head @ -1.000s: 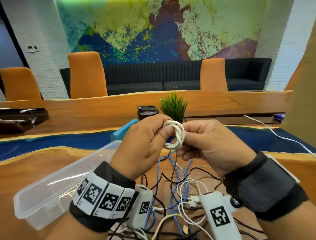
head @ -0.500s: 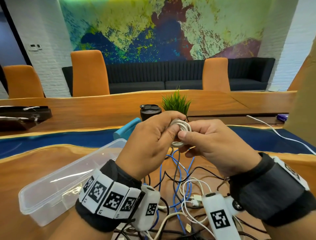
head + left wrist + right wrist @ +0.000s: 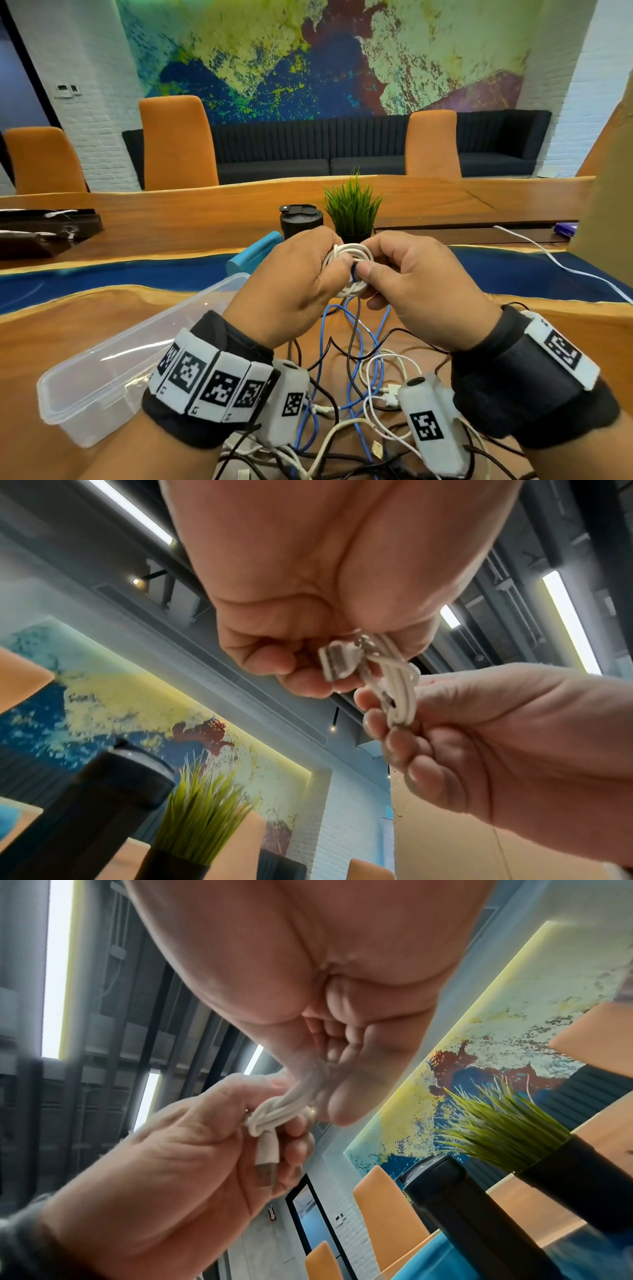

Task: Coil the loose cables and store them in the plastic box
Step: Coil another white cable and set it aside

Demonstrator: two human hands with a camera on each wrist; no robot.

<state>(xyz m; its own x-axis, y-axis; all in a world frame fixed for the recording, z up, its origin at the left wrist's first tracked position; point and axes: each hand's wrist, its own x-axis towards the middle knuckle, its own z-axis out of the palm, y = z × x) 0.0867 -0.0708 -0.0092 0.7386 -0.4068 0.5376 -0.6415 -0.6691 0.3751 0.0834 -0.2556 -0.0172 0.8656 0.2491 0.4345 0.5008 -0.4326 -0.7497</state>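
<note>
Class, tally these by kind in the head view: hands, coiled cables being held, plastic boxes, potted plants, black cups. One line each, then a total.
Hands: 2, the left hand and right hand
Coiled white cable: 1
Plastic box: 1
Potted plant: 1
Black cup: 1
Total: 6

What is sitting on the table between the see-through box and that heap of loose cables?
In the head view, only bare wood shows between the plastic box and the cable tangle; the left hand and its wristband hide part of that stretch.

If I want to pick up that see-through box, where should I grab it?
Take the plastic box by its long near rim, coming from above on the left. It lies open, lidless, with a lip to pinch, while the loose cables crowd its right end.
</note>
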